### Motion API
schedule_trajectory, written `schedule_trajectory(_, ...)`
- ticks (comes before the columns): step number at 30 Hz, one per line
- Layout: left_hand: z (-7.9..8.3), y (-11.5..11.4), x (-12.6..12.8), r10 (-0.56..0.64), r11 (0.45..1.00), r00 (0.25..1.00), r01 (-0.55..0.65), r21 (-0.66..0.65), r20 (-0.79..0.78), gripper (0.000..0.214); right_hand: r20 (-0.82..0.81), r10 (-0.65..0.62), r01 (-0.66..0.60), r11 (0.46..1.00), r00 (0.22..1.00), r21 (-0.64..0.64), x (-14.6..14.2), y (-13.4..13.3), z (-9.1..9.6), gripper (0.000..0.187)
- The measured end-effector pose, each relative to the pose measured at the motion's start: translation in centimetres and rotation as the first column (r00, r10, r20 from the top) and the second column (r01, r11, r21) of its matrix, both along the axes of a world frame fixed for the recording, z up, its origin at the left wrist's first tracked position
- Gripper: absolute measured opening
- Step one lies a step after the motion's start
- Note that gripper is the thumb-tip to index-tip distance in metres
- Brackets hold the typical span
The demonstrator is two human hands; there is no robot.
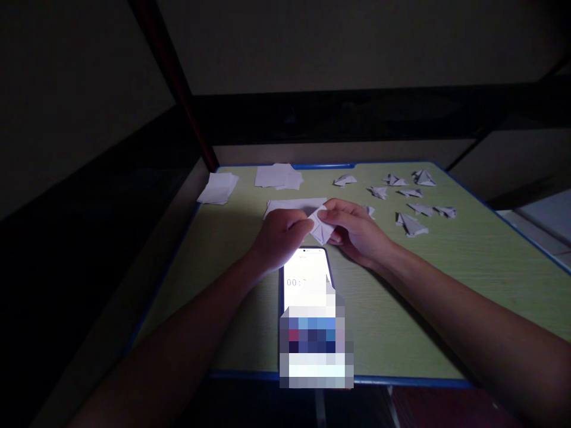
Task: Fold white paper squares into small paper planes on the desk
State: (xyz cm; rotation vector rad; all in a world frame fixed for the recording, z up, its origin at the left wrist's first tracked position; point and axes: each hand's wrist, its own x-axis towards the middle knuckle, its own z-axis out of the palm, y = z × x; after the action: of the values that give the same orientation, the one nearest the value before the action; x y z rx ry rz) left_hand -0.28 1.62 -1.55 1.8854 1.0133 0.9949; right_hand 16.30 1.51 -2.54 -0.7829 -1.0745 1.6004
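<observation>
Between my two hands is a small folded white paper (322, 230) with creases running across it, raised just above the far end of a phone. My left hand (282, 236) pinches its left edge with the thumb on top. On the other side, my right hand (357, 230) grips the upper right part, thumb pressed on the paper and fingers curled behind. Below them a lit phone (307, 267) lies on the table, its screen showing digits; its lower part is blurred out. White paper sheets (289, 206) lie partly hidden behind my hands.
The green table (241, 321) has a blue edge. Several folded paper pieces (410, 224) are scattered at the back right. Loose paper stacks lie at the far left (216, 188) and back middle (273, 176). Dark walls stand behind and left; the room is dim.
</observation>
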Motion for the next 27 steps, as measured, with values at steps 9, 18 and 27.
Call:
schedule_trajectory(9,0.1,-0.07,0.1,0.038,0.995,0.998,-0.033,0.093,-0.056,0.038,-0.015,0.011,-0.011,1.0,1.0,0.003,0.06,0.0,-0.08,0.017)
schedule_trajectory(18,-0.32,0.28,0.36,0.134,0.986,0.99,-0.129,0.109,-0.041,0.024,0.016,0.028,-0.028,0.999,0.999,0.033,0.03,-0.06,-0.1,0.022)
schedule_trajectory(27,-0.22,0.28,0.34,0.151,0.979,0.988,-0.143,0.142,-0.044,0.023,0.039,0.01,-0.011,1.0,0.999,0.026,-0.02,0.02,-0.12,0.024)
